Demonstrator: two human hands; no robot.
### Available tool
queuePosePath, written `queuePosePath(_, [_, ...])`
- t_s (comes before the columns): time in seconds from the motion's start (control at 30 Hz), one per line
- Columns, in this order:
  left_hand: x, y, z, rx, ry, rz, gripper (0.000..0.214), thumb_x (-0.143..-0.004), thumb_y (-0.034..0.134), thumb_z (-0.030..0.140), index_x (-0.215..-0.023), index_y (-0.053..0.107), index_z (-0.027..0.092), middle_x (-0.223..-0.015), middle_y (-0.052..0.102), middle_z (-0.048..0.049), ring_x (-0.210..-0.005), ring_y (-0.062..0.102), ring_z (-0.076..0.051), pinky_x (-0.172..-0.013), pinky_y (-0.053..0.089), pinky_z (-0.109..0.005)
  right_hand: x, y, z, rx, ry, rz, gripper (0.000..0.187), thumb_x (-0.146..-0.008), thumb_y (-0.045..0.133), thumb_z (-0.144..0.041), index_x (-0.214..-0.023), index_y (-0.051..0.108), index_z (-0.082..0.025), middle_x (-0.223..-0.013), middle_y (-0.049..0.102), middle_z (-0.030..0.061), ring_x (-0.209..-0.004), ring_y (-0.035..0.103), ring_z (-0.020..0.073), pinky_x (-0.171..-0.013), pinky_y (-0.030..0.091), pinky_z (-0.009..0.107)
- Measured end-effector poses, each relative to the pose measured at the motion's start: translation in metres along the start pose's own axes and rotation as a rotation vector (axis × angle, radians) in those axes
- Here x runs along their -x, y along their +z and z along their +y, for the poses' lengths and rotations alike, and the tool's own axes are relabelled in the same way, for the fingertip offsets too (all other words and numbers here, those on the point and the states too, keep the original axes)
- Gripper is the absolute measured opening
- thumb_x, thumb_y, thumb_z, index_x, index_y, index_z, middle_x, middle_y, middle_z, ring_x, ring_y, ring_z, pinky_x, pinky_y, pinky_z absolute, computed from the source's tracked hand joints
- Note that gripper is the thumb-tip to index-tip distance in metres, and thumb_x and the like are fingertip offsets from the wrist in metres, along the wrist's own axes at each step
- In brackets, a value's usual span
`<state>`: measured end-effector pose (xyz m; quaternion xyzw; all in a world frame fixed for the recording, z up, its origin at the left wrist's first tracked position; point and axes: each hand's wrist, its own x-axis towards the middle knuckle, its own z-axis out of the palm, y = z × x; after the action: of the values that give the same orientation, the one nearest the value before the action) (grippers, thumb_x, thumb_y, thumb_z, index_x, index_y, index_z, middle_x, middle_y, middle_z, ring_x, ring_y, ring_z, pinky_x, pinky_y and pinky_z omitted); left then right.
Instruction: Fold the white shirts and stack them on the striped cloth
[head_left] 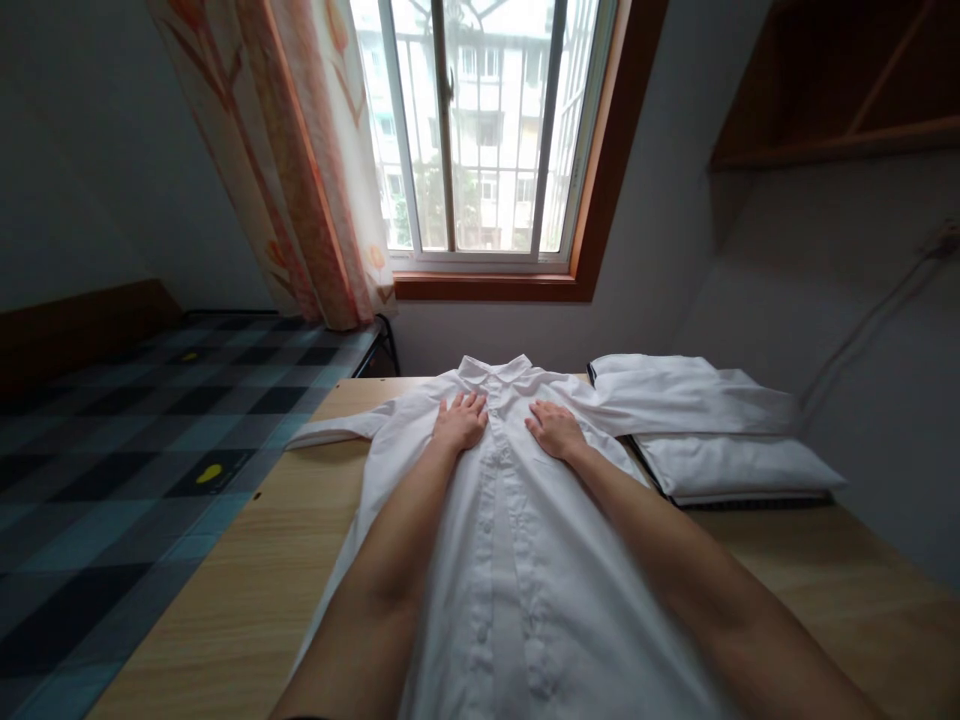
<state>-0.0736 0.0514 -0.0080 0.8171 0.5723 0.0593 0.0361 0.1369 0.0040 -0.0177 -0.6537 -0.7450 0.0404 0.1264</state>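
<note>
A white button-up shirt (495, 560) lies spread front side up, its collar pointing towards the window. My left hand (461, 421) rests flat on the shirt's chest, just left of the button placket, with fingers outstretched. On the other side of the placket my right hand (556, 429) lies flat too, palm down on the cloth. Neither hand grips the fabric. One sleeve reaches left over the table edge; the other stretches right across the white pillow-like bundle. The shirt's lower part runs towards me between my forearms.
The shirt lies on a light wooden table (300, 520). At its right rear sits a white folded bundle (742, 465) on something dark. A bed with a checked cover (112, 480) stands left. Behind are a window (487, 140) and a curtain (300, 150); a shelf (840, 140) hangs upper right.
</note>
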Motion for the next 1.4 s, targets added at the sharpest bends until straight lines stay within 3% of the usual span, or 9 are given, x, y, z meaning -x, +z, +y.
queuePosePath(0.27, [0.004, -0.007, 0.006, -0.007, -0.042, -0.004, 0.053, -0.096, 0.027, 0.041, -0.147, 0.036, 0.03, -0.158, 0.028, -0.0038, -0.145, 0.022, -0.029, -0.113, 0.016, -0.059, 0.1, -0.013, 0.006, 0.049, -0.187, -0.161, 0.062, -0.098, 0.026, -0.051, -0.152, 0.028, -0.02, -0.159, 0.022, 0.0084, -0.147, 0.018, 0.0258, -0.117, 0.013, 0.048])
queuePosePath(0.43, [0.019, -0.016, 0.02, -0.066, -0.09, 0.15, 0.043, -0.096, 0.031, 0.03, -0.121, 0.061, 0.014, -0.13, 0.059, -0.0185, -0.125, 0.047, -0.033, -0.104, 0.03, -0.051, 0.136, -0.022, 0.006, 0.056, -0.173, -0.146, 0.063, -0.098, 0.027, -0.052, -0.152, 0.027, -0.021, -0.159, 0.022, 0.0073, -0.147, 0.017, 0.0257, -0.117, 0.012, 0.049])
queuePosePath(0.57, [0.045, -0.025, 0.037, -0.078, -0.049, 0.151, 0.036, -0.092, 0.035, 0.017, -0.112, 0.065, 0.013, -0.115, 0.065, -0.0187, -0.114, 0.053, -0.03, -0.101, 0.032, -0.045, 0.137, -0.025, 0.003, 0.044, -0.155, -0.123, 0.062, -0.097, 0.03, -0.052, -0.151, 0.031, -0.022, -0.159, 0.024, 0.0074, -0.146, 0.02, 0.0258, -0.116, 0.014, 0.048])
queuePosePath(0.73, [0.097, -0.028, 0.052, 0.005, -0.01, 0.172, 0.029, -0.093, 0.041, 0.023, -0.11, 0.065, 0.02, -0.111, 0.067, -0.012, -0.106, 0.057, -0.026, -0.092, 0.039, -0.039, 0.137, -0.021, 0.006, 0.005, -0.157, -0.059, 0.056, -0.096, 0.038, -0.048, -0.145, 0.042, -0.022, -0.155, 0.034, 0.0085, -0.143, 0.027, 0.0253, -0.116, 0.017, 0.046])
queuePosePath(0.9, [0.135, -0.01, 0.06, 0.035, 0.062, 0.195, 0.031, -0.093, 0.043, 0.027, -0.117, 0.062, 0.021, -0.127, 0.061, -0.0097, -0.12, 0.051, -0.026, -0.102, 0.035, -0.04, 0.135, -0.026, 0.003, -0.078, -0.103, 0.027, 0.041, -0.096, 0.043, -0.04, -0.128, 0.058, -0.02, -0.14, 0.053, 0.0099, -0.13, 0.046, 0.0235, -0.11, 0.028, 0.038])
queuePosePath(1.03, [0.142, 0.004, 0.066, 0.01, 0.015, 0.132, 0.047, -0.095, 0.039, 0.034, -0.138, 0.047, 0.018, -0.149, 0.043, -0.0122, -0.138, 0.034, -0.03, -0.112, 0.022, -0.049, 0.125, -0.039, -0.027, -0.097, -0.004, 0.121, 0.036, -0.094, 0.047, -0.039, -0.117, 0.064, -0.016, -0.119, 0.066, 0.012, -0.112, 0.057, 0.0252, -0.098, 0.039, 0.035])
queuePosePath(1.13, [0.141, 0.001, 0.067, 0.014, 0.012, 0.093, 0.051, -0.096, 0.037, 0.037, -0.142, 0.043, 0.016, -0.152, 0.038, -0.0131, -0.141, 0.03, -0.032, -0.113, 0.021, -0.052, 0.113, -0.042, -0.057, -0.07, -0.131, 0.139, 0.034, -0.091, 0.052, -0.034, -0.117, 0.064, -0.016, -0.117, 0.066, 0.0126, -0.111, 0.057, 0.0263, -0.096, 0.04, 0.034])
queuePosePath(1.23, [0.137, -0.01, 0.065, 0.039, 0.032, 0.13, 0.04, -0.095, 0.039, 0.031, -0.129, 0.057, 0.02, -0.142, 0.052, -0.0106, -0.131, 0.043, -0.029, -0.106, 0.032, -0.046, 0.097, -0.036, -0.08, -0.048, -0.204, 0.051, 0.026, -0.09, 0.05, -0.028, -0.102, 0.069, -0.016, -0.107, 0.068, 0.0142, -0.103, 0.06, 0.0262, -0.089, 0.044, 0.033])
queuePosePath(1.4, [0.12, -0.019, 0.058, 0.132, -0.068, 0.199, 0.024, -0.092, 0.05, 0.027, -0.093, 0.073, 0.023, -0.11, 0.068, -0.0071, -0.107, 0.054, -0.027, -0.089, 0.04, -0.039, 0.076, -0.028, -0.088, -0.003, -0.063, 0.002, 0.028, -0.091, 0.049, -0.028, -0.099, 0.07, -0.013, -0.103, 0.069, 0.0169, -0.095, 0.065, 0.0257, -0.083, 0.046, 0.032])
